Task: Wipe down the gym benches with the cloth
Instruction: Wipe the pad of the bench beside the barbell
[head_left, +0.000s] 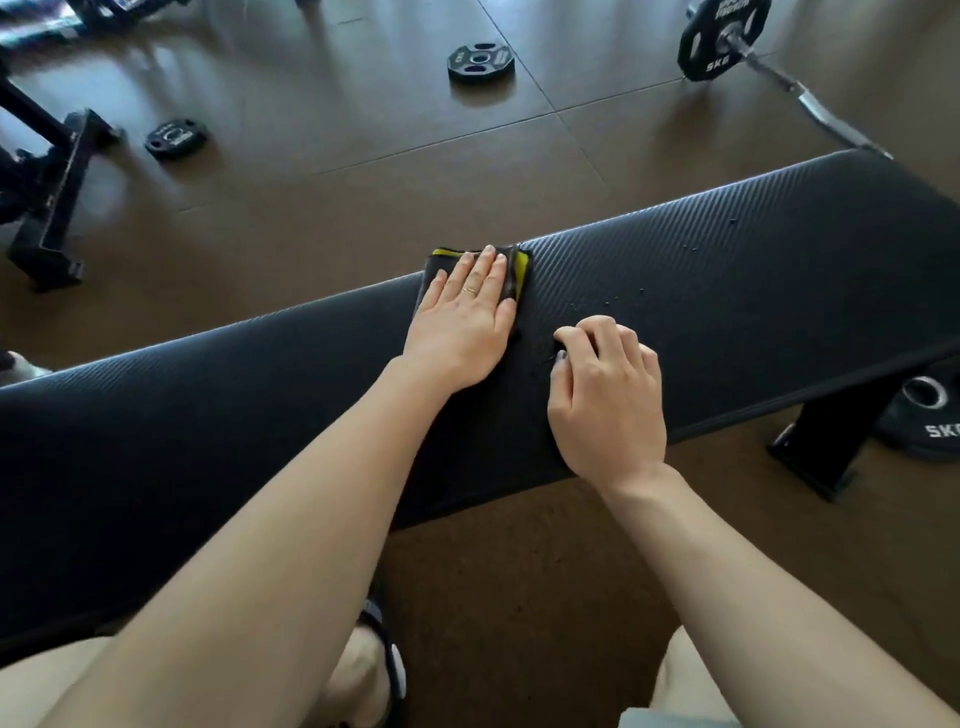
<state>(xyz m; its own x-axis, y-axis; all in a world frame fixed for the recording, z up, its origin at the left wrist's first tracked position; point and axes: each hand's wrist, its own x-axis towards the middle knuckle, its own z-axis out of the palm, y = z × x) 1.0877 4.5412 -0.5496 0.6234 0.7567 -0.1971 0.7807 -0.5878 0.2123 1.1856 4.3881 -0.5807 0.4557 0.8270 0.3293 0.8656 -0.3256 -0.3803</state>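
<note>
- While the left hand (462, 317) lies flat with fingers spread, it presses the cloth (511, 278) onto the bench (727, 270) at the pad's far edge, about midway along its length.
- The cloth is dark with a yellow face showing at its far corners; most of it is hidden under the palm, and one folded strip sits bunched beside the fingertips.
- The right hand (605, 384) rests just beside it on the pad, nearer the front edge, fingers curled under and holding nothing; it seems to brace.
- Small droplets (613, 299) speckle the pad to the right of both hands, toward the right end, so that stretch looks not yet wiped.
- Risks, as a judgement: the cloth overhangs the far edge and could slide off onto the floor (363, 171) if the push goes outward; the bunched fold could leave streaks; the braced hand sits in the likely wiping path and could smear the wet area.
- A weight plate (480, 61) and a barbell (727, 39) lie on the floor well apart from the bench.
</note>
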